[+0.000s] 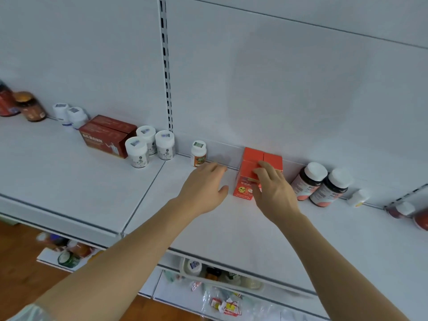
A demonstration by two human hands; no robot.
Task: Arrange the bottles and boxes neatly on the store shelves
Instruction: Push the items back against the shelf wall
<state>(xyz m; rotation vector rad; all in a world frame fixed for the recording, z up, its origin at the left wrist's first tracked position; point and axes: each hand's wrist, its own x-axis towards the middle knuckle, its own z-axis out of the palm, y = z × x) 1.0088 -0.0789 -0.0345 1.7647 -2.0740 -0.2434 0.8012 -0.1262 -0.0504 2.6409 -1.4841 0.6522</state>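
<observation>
The orange boxes (pixel 259 172) stand at the far edge of the shelf (pixel 231 228), backed against the rear panel (pixel 278 89), two side by side as far as the seam on top shows; pushed back like this they line up with the row of goods along the wall. The right hand (pixel 274 191) rests on their near right corner, fingers curled over the top edge and gripping the box, probably to square it against its neighbour. The left hand (pixel 203 188) hovers just left of the boxes, fingers relaxed and spread, holding nothing; it seems ready to steady the left side or to reach the small white bottle (pixel 198 154) standing alone further left.

To the right, two dark bottles with white caps (pixel 322 184) lean close together, and a small white bottle (pixel 357 197) lies beyond them, apparently not yet set upright. On the left bay, three white jars (pixel 149 145) cluster in front of two dark red boxes (pixel 106 135), with more bottles (pixel 30 106) far left. Below, a lower shelf (pixel 208 297) holds a jumble of unsorted items.
</observation>
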